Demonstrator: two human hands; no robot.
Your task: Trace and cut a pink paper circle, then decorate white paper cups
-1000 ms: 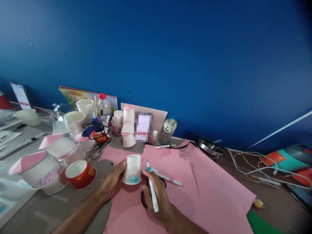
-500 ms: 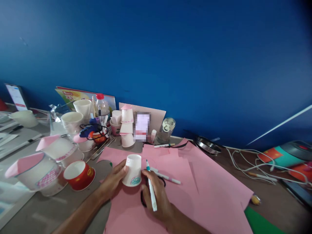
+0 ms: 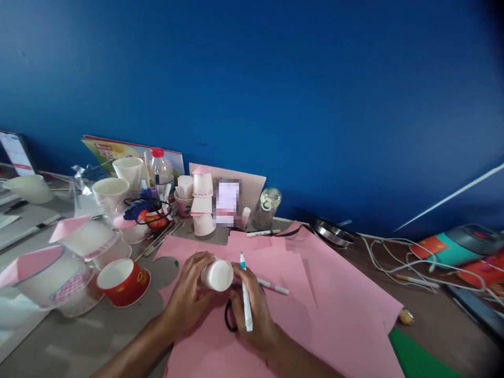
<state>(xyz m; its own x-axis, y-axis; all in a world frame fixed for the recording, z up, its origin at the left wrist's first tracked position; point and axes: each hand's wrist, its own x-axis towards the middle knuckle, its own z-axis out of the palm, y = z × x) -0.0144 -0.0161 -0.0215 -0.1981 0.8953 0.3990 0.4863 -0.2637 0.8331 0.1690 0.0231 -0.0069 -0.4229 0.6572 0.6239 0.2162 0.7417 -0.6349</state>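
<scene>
My left hand (image 3: 191,294) is wrapped round a white paper cup (image 3: 220,275), which is tipped so that its round pale end faces me. In my right hand (image 3: 252,307) is a white marker (image 3: 246,302) with a teal tip pointing up and away; the fingers of that hand also come close to the cup's right side, and I cannot tell whether they touch it. Pink paper (image 3: 299,331) lies under both hands. Beneath my right hand show the black scissor handles (image 3: 230,316), partly hidden, and a second white marker with a purple band (image 3: 274,287).
To the left stand a red paper bowl (image 3: 123,283) and several cups with pink paper tops (image 3: 33,268). Behind are a stacked cup tower (image 3: 202,205), a phone (image 3: 227,202) and a glass jar (image 3: 268,207). At right lie a metal ring-shaped dish (image 3: 333,233) and white cables (image 3: 388,262).
The cup has been turned from upright to tipped, its end now towards me, and its teal drawing is out of sight. My left hand has shifted its hold around it. The marker stays in my right hand.
</scene>
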